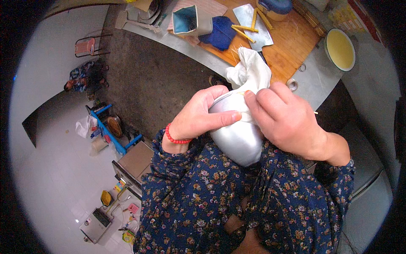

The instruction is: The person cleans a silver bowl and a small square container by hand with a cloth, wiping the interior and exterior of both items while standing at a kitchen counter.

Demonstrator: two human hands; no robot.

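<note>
My left hand (203, 112) grips the side of a silver, shiny rounded object (238, 143), its thumb lying across the front. What the object is, a shoe-like form or a metal vessel, I cannot tell. White cloth (252, 68) bunches out of its far end. Against the right side of the cloth and the object's rim, my right hand (282, 119) has its fingers pinched; a thin pale stick end shows beyond its wrist, and a bit of yellow at the fingertips. A red bead bracelet (174, 136) circles my left wrist.
Beyond my hands, a metal-topped table (317, 85) bears a wooden board (285, 50), a cleaver (253, 25), yellow strips (244, 28), a blue cloth (219, 33), a square container (192, 20), a tape roll (292, 84) and a yellow bowl (340, 50). A person (84, 76) is at far left, near a blue-framed rack (109, 130).
</note>
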